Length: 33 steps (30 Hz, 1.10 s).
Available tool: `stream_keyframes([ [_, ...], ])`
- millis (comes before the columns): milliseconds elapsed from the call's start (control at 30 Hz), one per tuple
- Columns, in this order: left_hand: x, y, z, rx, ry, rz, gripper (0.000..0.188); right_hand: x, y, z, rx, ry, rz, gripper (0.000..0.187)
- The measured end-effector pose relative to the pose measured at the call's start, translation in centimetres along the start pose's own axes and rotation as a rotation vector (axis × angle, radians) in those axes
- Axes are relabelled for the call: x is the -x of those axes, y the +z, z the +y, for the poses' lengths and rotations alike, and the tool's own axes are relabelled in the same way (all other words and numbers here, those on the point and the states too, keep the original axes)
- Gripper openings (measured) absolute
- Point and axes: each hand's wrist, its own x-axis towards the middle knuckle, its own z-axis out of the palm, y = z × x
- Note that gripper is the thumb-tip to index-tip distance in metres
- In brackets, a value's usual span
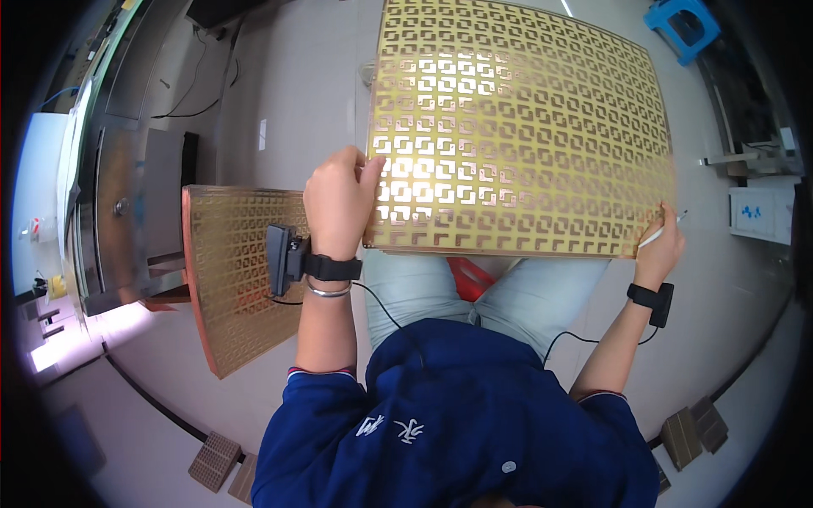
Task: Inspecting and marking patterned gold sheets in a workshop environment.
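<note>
Left hand (339,203): it grips the left edge of the large golden metal sheet with a cut-out square pattern (525,127); the fingers are closed around the edge, the thumb on the near face.
Right hand (660,247): it holds the lower right corner of the same sheet; the fingers are curled and also keep a thin white pen (662,230) between them.
Golden sheet: held up above the lap in light grey trousers (508,292), tilted away from the person; light shines through its left part.
Second patterned sheet with copper-coloured edge (237,271): it stands to the person's left, near the left wrist.
Wrists: a black band with a cable on each.
Blue plastic stool (684,25): on the floor, well apart.
</note>
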Motion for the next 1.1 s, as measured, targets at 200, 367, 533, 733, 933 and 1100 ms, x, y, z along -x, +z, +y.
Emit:
stream_keyframes([
  [200, 1.2, 0.2, -2.6, 0.898, -0.350, -0.203, 0.016, 0.0, -0.5, 0.3, -0.094, -0.006, 0.000, 0.028],
  [367, 4.0, -0.6, -8.4, 0.818, -0.415, -0.234, 0.013, 0.6, -2.9, 0.1, -0.319, 0.005, -0.067, 0.024],
  [533, 5.9, -1.7, -10.4, 0.916, -0.548, -0.172, 0.014, 0.2, -2.8, 1.1, -0.507, -0.014, -0.062, 0.026],
  [733, 6.7, -0.9, -8.1, 1.006, -0.606, -0.042, 0.017, -0.4, -3.1, -0.9, -0.871, 0.078, -0.096, 0.030],
  [933, 6.8, -0.1, -7.2, 0.896, -0.497, 0.109, 0.026, -0.6, -3.2, -0.3, -0.949, 0.118, -0.110, 0.033],
  [1100, 7.1, 0.5, -7.7, 1.006, -0.471, 0.135, 0.030, -1.2, -3.2, -0.7, -0.842, 0.080, -0.136, 0.033],
])
